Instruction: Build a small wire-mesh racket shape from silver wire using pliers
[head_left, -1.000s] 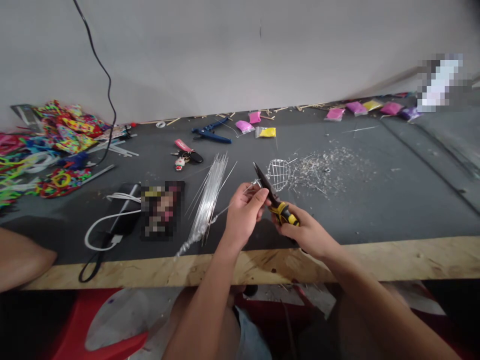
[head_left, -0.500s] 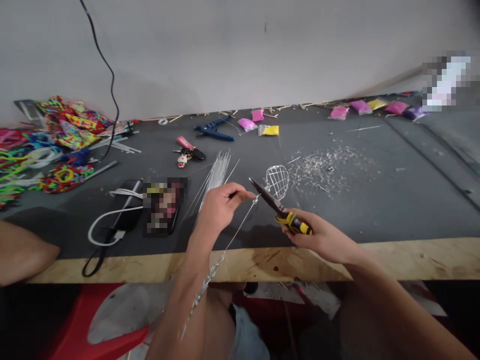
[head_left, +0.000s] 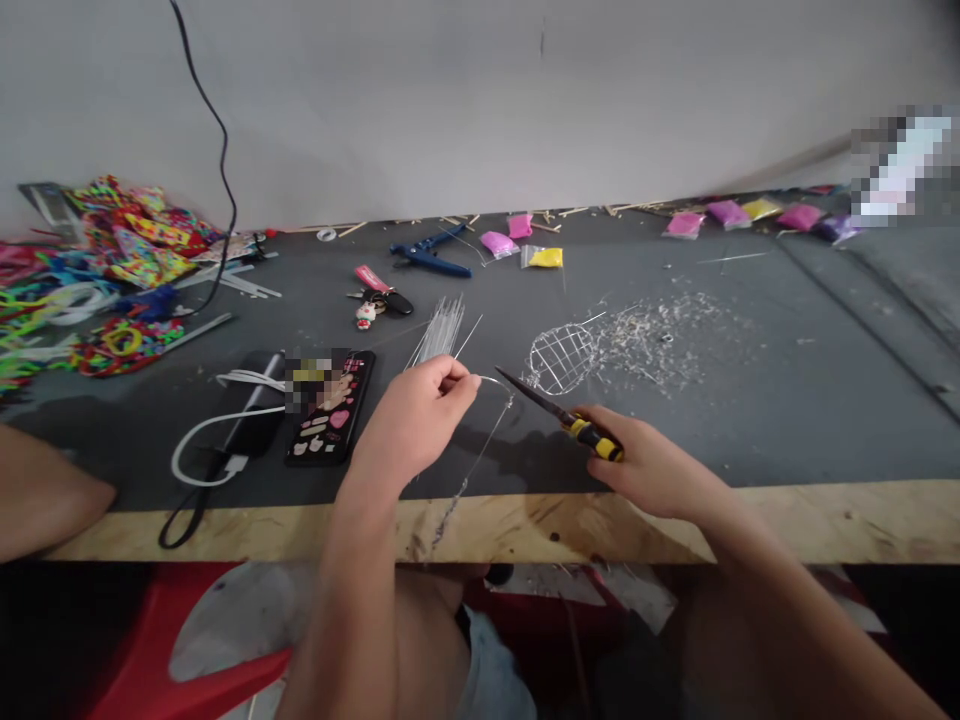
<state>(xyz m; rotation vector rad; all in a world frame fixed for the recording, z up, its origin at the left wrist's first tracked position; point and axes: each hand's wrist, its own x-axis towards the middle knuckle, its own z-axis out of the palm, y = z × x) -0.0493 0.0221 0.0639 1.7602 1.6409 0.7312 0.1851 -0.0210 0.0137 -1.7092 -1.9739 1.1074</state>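
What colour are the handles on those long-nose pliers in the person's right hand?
The plier handles are yellow and black, best seen in the head view.

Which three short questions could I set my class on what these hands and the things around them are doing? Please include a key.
1. Which hand holds the yellow-and-black pliers?
2. What do the fingers of the left hand pinch?
a) a key
b) a thin wire
c) a yellow packet
3. Fill in: As the wearer sees it, the scattered scraps lie mostly to the ____ of the rounded wire mesh.

Key:
1. The right hand.
2. b
3. right
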